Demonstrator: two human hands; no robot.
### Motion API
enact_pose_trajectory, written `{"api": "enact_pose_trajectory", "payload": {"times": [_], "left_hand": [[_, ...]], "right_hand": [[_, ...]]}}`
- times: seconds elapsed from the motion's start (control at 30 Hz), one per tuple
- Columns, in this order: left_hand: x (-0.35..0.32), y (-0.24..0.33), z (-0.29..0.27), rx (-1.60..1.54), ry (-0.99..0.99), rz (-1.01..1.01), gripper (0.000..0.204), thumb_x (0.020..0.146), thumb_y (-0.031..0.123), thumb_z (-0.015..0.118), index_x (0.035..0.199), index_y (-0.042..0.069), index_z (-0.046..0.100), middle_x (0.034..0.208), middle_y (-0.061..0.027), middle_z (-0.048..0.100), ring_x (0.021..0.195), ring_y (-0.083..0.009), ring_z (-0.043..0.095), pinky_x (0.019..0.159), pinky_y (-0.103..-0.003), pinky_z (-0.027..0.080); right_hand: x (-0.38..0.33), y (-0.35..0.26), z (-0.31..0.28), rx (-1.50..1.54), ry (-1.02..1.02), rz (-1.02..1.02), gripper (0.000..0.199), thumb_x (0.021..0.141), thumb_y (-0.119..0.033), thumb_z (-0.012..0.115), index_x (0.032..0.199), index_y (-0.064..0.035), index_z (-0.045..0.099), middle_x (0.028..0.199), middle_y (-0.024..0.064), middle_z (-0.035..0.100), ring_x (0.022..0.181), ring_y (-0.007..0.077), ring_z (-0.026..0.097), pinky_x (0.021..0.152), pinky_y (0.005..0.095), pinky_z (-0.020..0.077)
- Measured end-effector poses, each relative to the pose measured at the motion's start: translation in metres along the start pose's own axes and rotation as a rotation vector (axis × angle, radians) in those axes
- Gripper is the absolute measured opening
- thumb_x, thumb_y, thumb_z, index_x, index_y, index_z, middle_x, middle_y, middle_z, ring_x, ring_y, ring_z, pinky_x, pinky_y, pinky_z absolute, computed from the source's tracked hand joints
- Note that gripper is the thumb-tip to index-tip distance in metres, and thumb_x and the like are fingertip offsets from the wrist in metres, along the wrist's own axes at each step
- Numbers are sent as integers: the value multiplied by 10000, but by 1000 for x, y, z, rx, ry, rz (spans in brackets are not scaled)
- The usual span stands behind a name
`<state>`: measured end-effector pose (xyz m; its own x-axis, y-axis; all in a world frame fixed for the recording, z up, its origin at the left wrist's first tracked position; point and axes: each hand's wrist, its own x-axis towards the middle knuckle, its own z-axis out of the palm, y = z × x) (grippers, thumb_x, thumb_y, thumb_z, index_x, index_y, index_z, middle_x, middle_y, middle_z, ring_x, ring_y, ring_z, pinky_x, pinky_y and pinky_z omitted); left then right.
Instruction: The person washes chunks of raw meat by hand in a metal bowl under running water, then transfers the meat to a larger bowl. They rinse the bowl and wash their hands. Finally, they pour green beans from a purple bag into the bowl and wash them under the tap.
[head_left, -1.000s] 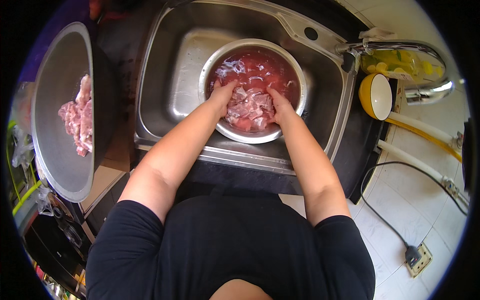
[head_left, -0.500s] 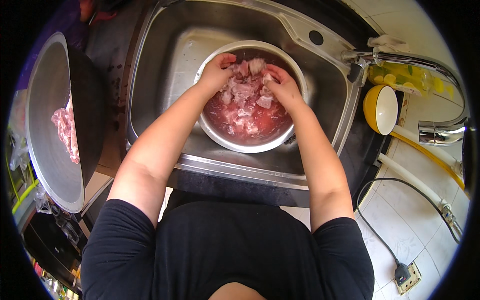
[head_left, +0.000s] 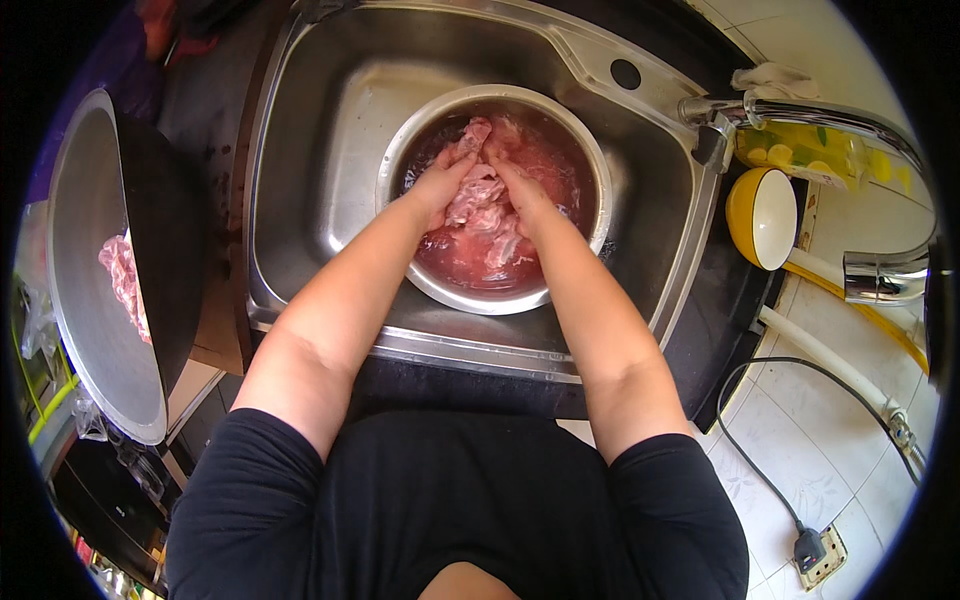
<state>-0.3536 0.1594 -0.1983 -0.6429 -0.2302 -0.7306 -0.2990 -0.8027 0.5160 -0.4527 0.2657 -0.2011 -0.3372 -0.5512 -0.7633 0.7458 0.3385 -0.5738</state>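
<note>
A round metal basin [head_left: 603, 190] of reddish water stands in the steel sink [head_left: 350, 105]. Pieces of raw meat [head_left: 480, 205] lie in the water, heaped in the middle. My left hand [head_left: 443, 187] and my right hand [head_left: 515, 190] are close together inside the basin, one on each side of the heap. The left hand's fingers are closed against the meat. From the other side, my right hand closes on the same heap, its fingertips partly hidden among the pieces.
At the left is a large dark wok [head_left: 75, 330] with more raw meat [head_left: 122, 285] in it. On the right are a chrome faucet [head_left: 800, 110], a yellow bowl [head_left: 762, 218] with a white inside, and a container of yellow slices [head_left: 800, 152]. A black cable [head_left: 750, 460] runs to a wall socket [head_left: 822, 557].
My hands have come closer together and now press the meat between them. Before, they were wide apart near the basin's far side, lifting some pieces.
</note>
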Motion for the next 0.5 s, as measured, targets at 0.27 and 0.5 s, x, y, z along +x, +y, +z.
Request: {"api": "enact_pose_trajectory", "payload": {"times": [0.27, 0.5], "left_hand": [[-29, -12, 41, 88, 189, 261, 340, 877, 235, 504, 1157, 44, 476, 1045, -114, 550, 934, -170, 516, 783, -282, 430], [-80, 13, 73, 56, 128, 419, 366, 860, 224, 533, 1160, 17, 496, 1003, -95, 561, 925, -146, 515, 795, -252, 407]], "right_hand": [[-54, -11, 25, 149, 134, -225, 413, 789, -255, 625, 1094, 15, 555, 949, 80, 603, 826, 131, 555, 717, 231, 432], [-109, -34, 46, 126, 248, -416, 505, 800, -244, 623, 1167, 66, 469, 1012, 117, 584, 884, 151, 567, 769, 249, 438]]}}
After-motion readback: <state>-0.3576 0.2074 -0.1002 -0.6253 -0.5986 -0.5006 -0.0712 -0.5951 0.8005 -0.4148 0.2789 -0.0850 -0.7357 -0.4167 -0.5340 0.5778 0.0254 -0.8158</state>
